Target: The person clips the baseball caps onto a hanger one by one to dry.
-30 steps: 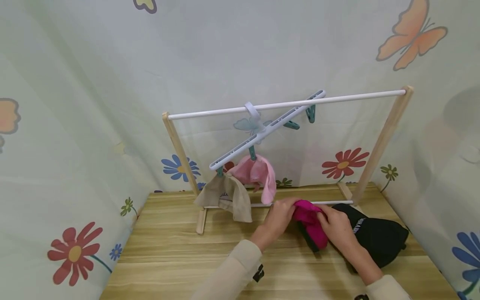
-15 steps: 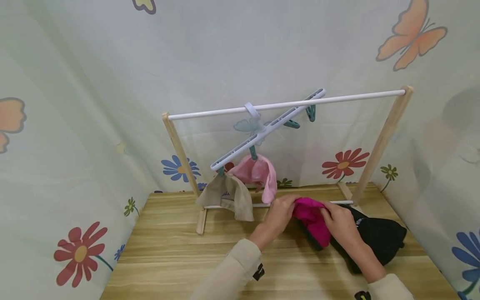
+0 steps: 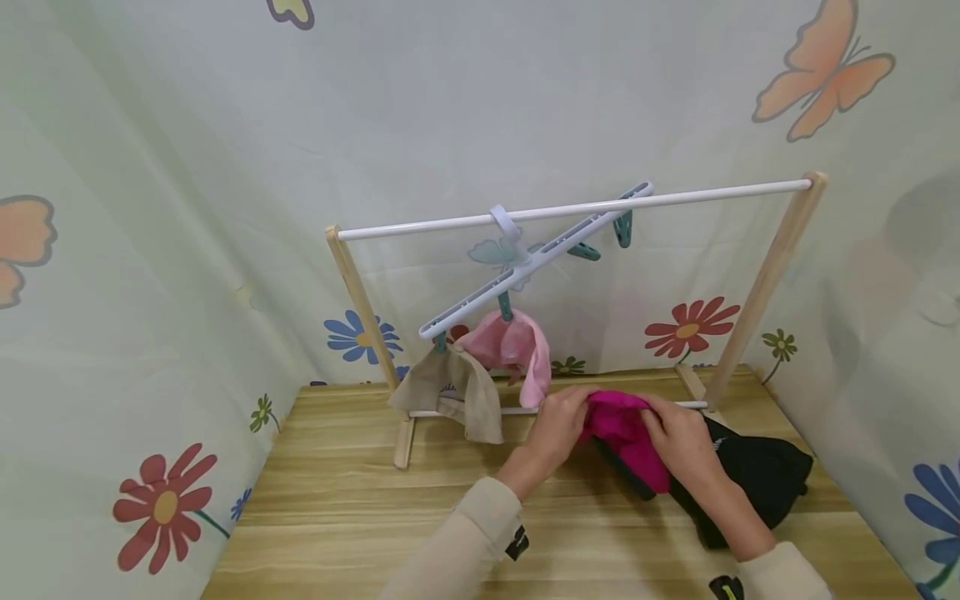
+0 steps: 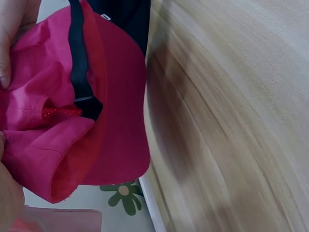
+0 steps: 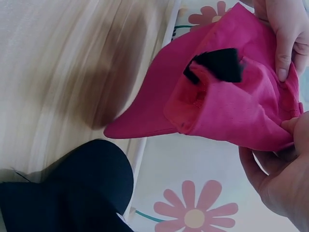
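A magenta baseball cap (image 3: 626, 429) is held between my two hands, its crown upward and its brim hanging toward the table. My left hand (image 3: 555, 425) grips the left side of the crown, while my right hand (image 3: 678, 437) pinches the right side. In the left wrist view a black back strap (image 4: 79, 58) crosses the cap's opening, and the stiff brim (image 4: 125, 106) shows beyond it. Just right of the magenta cap, a black cap (image 3: 761, 479) with white lettering lies on the table, partly covered by my right forearm.
A wooden rack with a white top rod (image 3: 420, 227) stands at the back. From it a pale hanger (image 3: 532, 265) tilts, with a beige cap (image 3: 450, 392) and a pink cap (image 3: 517, 346) clipped on its lower left; its upper right has bare green clips (image 3: 622, 229).
The magenta cap has risen slightly and its brim has swung to the right. Both hands keep their grip, the right one shifting a little up and right.
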Available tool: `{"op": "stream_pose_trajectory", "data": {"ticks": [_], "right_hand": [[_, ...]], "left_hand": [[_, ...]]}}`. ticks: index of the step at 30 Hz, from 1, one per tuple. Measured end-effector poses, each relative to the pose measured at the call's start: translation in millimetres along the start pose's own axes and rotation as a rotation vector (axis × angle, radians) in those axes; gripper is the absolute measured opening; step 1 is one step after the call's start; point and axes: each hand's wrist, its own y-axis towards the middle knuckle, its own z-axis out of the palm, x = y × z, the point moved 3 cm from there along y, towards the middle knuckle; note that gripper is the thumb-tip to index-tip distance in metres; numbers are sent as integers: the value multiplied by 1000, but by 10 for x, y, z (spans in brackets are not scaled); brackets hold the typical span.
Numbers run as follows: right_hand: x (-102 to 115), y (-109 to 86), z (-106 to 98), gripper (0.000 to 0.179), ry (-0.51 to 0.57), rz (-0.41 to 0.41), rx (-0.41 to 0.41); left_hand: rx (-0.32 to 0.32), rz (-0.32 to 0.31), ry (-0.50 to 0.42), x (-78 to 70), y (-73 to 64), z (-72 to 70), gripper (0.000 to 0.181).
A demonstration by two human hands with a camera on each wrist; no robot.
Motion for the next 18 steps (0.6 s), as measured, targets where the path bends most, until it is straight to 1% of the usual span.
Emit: {"op": "stream_pose_trajectory", "data": {"ticks": [5,11,18], "right_hand": [[-1,51,-37,20,1,-3,-5],[-7,107,-110,21,35,33,-15],[-14,169,-164,22,56,92,-17]], "left_hand": [[-1,-3,-7,-19,52,-24,25],[-14,-3,-8,-80,180,-86,22],[-1,-6,21,-121,287,-135,21]]}}
